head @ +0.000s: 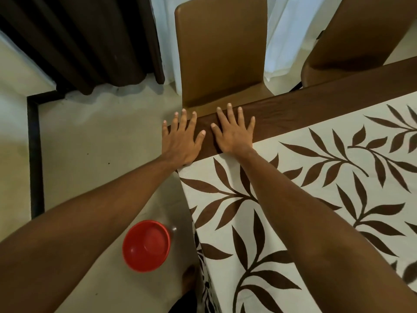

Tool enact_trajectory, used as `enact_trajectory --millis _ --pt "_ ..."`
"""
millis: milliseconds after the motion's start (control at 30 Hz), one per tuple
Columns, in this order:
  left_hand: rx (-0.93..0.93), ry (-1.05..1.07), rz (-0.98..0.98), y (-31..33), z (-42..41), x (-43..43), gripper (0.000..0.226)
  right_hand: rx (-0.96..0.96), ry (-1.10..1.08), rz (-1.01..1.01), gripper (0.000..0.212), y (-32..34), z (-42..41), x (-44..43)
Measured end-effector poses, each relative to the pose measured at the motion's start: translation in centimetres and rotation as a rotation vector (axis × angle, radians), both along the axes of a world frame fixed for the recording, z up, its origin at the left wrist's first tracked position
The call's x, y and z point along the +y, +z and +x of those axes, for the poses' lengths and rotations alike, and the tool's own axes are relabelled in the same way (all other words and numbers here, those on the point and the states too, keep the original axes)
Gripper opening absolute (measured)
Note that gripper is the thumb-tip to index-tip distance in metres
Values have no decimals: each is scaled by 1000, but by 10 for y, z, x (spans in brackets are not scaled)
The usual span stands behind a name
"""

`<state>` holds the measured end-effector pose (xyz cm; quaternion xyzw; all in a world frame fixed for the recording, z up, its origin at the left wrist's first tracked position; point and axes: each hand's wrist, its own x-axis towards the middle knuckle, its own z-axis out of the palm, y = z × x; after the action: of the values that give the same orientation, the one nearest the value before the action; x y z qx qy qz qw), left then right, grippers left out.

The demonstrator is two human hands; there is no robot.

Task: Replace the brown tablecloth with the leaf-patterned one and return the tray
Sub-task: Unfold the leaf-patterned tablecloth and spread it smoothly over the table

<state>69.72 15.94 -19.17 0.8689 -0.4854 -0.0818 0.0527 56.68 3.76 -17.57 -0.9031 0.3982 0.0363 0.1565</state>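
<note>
Both hands lie flat with fingers spread, holding nothing: the left hand [180,141] at the table's far-left corner, the right hand [233,134] just beside it on a dark brown strip [316,109]. The leaf-patterned tablecloth [316,199] begins under their heels and stretches near and right. Its far edge runs rightward, nearer the right hand.

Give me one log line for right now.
left hand: flat at corner of brown strip | right hand: flat on brown strip | leaf cloth: spread on table | tray: not in view
</note>
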Motion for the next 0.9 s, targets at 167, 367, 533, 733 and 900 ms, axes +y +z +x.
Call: enact_trajectory --millis 167,367,533,733,900 --pt "21 0 33 0 6 -6 71 -153 -39 -13 59 6 -27 15" --pt "14 -58 -65 5 -38 28 72 -99 -241 -87 62 4 -100 54" --pt "78 -93 -50 10 -117 75 73 4 -156 -33 64 2 -150 89" --pt "94 -118 -22 6 -209 136 71 -21 -85 -44 63 5 -231 148" --pt "67 -127 -5 7 -312 206 70 -32 -21 -53 62 5 -329 206"
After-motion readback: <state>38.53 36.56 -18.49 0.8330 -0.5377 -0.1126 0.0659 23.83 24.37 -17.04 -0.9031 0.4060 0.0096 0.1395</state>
